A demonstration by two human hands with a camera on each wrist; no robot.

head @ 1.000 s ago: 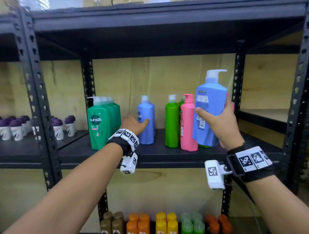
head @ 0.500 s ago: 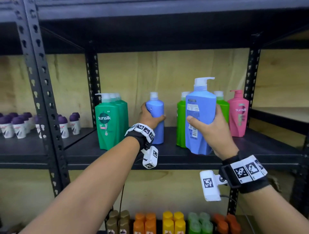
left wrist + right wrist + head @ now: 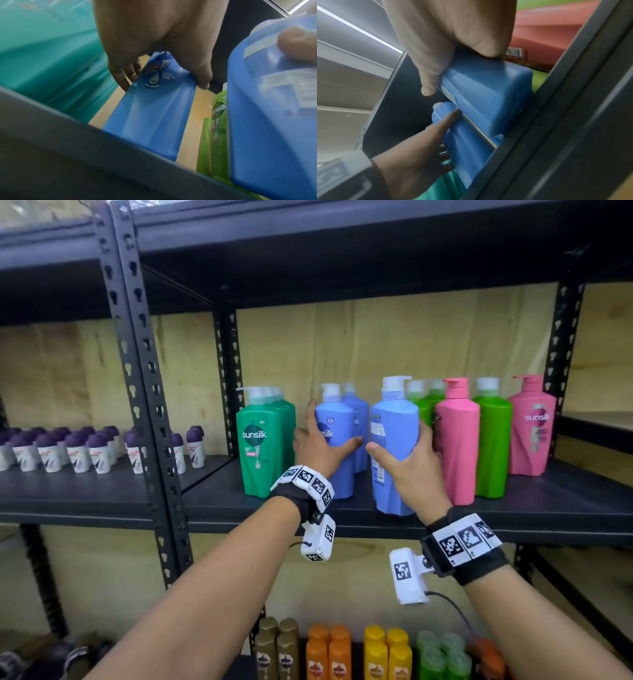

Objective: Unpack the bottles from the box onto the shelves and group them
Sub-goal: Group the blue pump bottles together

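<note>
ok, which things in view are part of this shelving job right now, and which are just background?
In the job:
- right hand gripping blue bottle
- left hand holding shelved blue bottle
- dark green bottles
- shelf

Background:
- purple-capped roll-ons
- small bottles on lower shelf

R hand [image 3: 453, 40] grips blue bottle [image 3: 488, 97] | L hand [image 3: 412, 162] on 2nd blue bottle [image 3: 467, 148]

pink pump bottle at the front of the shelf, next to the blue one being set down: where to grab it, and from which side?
Grip the pink pump bottle round its mid-body from the front. It stands upright at the shelf edge; green bottles crowd its right and rear, and the pump head looks too narrow to hold.
</note>
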